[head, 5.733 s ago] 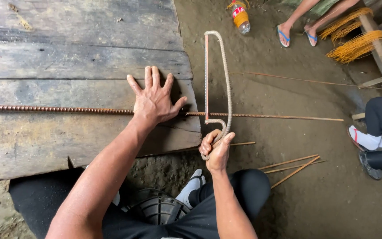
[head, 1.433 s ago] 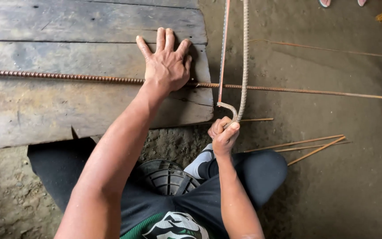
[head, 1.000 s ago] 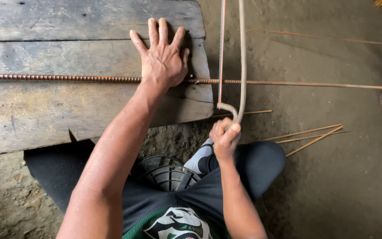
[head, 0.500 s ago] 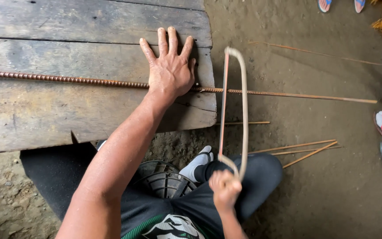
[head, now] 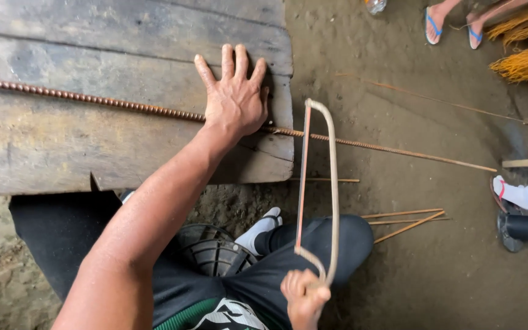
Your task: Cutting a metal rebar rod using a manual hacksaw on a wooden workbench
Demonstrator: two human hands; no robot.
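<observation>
Left hand (head: 234,98) flat, fingers spread, palm pressing the ribbed steel bar (head: 93,101) onto the wooden plank (head: 62,146); nothing gripped, the bar runs out from under the palm to both sides. Right hand (head: 304,296) fisted around the handle of the hacksaw (head: 319,183). The saw frame reaches away from that fist, blade crossing the bar just right of the left palm, past the plank's edge. Contact between blade and bar hard to make out. Right forearm cut off at frame bottom. Left arm extended nearly straight.
</observation>
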